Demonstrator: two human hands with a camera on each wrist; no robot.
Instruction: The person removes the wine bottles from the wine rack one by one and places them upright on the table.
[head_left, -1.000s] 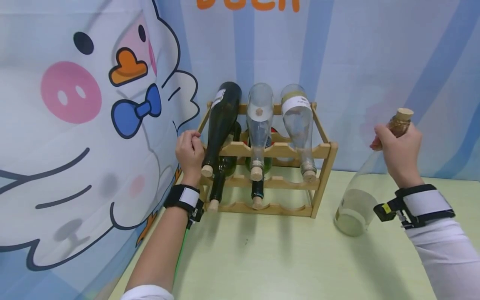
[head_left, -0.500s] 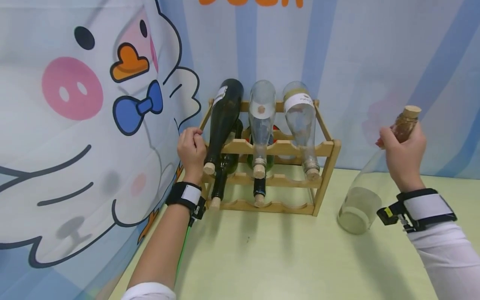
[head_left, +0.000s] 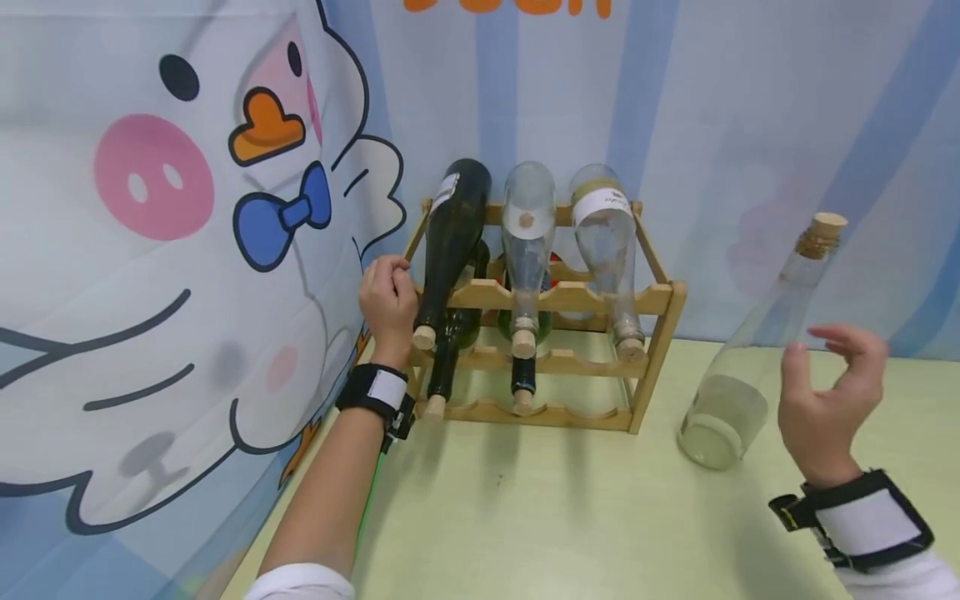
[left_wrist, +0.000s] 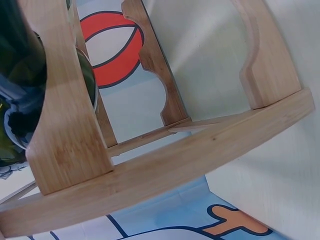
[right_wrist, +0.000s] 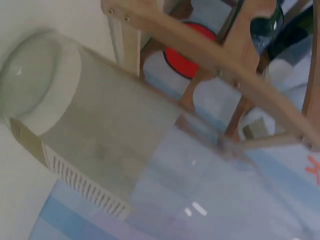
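Note:
My left hand [head_left: 388,302] holds the upper left corner of the wooden wine rack [head_left: 657,360] with curled fingers. In the left wrist view the rack's side rail [left_wrist: 165,172] crosses the frame. On the right, a corked clear glass bottle [head_left: 724,410] stands on the table, with a pale label round its lower part. Its wide base [right_wrist: 32,75] shows in the right wrist view. My right hand [head_left: 831,404] is beside it, apart from the neck, thumb and fingers spread in a loose curve.
Across the rack's top row lie a dark bottle [head_left: 454,229], a clear bottle [head_left: 529,221] and a labelled clear bottle [head_left: 604,229], corks toward me. Two dark-necked bottles lie below. A printed cloth [head_left: 720,125] hangs behind the table [head_left: 540,517] and along its left side.
My right hand has let go of the bottle's neck and moved down and a little right. The bottle stays standing. My left hand keeps its place on the rack.

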